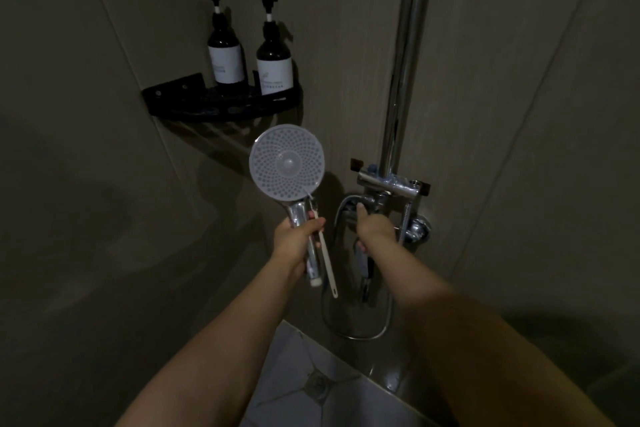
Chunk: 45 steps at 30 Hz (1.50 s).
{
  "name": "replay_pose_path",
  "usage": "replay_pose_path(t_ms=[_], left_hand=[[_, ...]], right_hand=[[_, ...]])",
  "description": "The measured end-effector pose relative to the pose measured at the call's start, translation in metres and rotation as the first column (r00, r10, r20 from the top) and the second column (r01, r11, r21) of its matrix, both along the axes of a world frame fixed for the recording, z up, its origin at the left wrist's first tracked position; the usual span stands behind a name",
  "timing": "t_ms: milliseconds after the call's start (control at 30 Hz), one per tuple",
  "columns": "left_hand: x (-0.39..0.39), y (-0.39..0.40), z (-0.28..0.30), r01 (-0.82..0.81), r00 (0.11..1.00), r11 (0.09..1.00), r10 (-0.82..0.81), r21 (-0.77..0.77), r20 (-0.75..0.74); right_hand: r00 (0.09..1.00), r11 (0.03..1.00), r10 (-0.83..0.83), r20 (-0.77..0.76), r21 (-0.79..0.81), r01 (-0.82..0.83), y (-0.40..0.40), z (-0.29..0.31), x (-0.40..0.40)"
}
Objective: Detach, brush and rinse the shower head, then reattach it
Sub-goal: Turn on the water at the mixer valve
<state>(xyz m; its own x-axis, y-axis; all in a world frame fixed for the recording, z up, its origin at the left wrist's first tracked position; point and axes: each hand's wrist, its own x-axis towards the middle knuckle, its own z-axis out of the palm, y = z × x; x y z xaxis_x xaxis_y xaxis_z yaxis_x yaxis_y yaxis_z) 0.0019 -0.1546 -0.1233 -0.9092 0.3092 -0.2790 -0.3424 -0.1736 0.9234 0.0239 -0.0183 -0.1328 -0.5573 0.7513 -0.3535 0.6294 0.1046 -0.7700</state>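
Holding the shower head (286,162) upright by its chrome handle, the left hand (294,236) has its fingers curled round the handle; a thin white brush (325,260) is pinched in the same grip, lying alongside the handle with its bristle end up near the neck of the head.

Shower head position: raised in front of the wall corner, just below the black corner shelf (221,107), left of the mixer valve (381,198) and apart from it. No hose joined to the handle's lower end.

Appearance: round pale face turned toward the camera, rings of small nozzle holes, plain disc at centre; chrome handle with white end cap.

Right hand (375,229) reaches to the valve, index finger extended onto the fitting, remaining fingers curled about the lever below. Lighting dim; grip detail uncertain.

Hose (356,334) loops beneath the valve.
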Motion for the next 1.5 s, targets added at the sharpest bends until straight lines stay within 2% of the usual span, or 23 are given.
replay_pose_path(t_ms=[67, 200, 333, 433, 800, 1133, 1400, 1500], left_hand=[[0.006, 0.002, -0.003, 0.009, 1.000, 1.000, -0.009, 0.018, 0.026], [0.020, 0.006, -0.012, 0.008, 0.999, 1.000, -0.008, 0.014, 0.045], [0.029, 0.009, -0.027, 0.034, 0.995, 0.999, -0.035, 0.015, 0.090], [0.031, 0.011, -0.038, 0.028, 0.992, 0.999, -0.033, 0.040, 0.125], [0.022, -0.001, -0.059, 0.018, 0.991, 1.000, -0.019, 0.012, 0.130], [0.028, 0.007, -0.066, 0.055, 0.994, 0.998, -0.054, -0.009, 0.093], [0.026, 0.013, -0.070, 0.070, 0.993, 0.997, -0.071, 0.015, 0.089], [0.025, 0.012, -0.074, 0.067, 0.993, 0.998, -0.067, 0.005, 0.094]], right_hand=[[0.999, 1.000, -0.015, -0.042, 0.015, 0.016, 0.001, -0.010, 0.012], [0.999, 0.991, 0.010, 0.037, 0.133, -0.015, 0.020, -0.037, 0.047], [0.975, 0.973, 0.222, 0.026, 0.055, -0.223, 0.022, -0.064, 0.055], [0.962, 0.962, 0.274, -0.020, 0.012, -0.274, 0.012, -0.079, 0.048], [0.973, 0.965, 0.228, -0.048, 0.144, -0.219, 0.010, -0.094, 0.041], [0.970, 0.974, 0.225, -0.094, 0.058, -0.221, 0.012, -0.094, 0.041], [0.962, 0.960, 0.268, -0.054, 0.103, -0.261, 0.017, -0.103, 0.035], [0.969, 0.977, 0.215, -0.123, 0.038, -0.212, 0.016, -0.108, 0.035]])
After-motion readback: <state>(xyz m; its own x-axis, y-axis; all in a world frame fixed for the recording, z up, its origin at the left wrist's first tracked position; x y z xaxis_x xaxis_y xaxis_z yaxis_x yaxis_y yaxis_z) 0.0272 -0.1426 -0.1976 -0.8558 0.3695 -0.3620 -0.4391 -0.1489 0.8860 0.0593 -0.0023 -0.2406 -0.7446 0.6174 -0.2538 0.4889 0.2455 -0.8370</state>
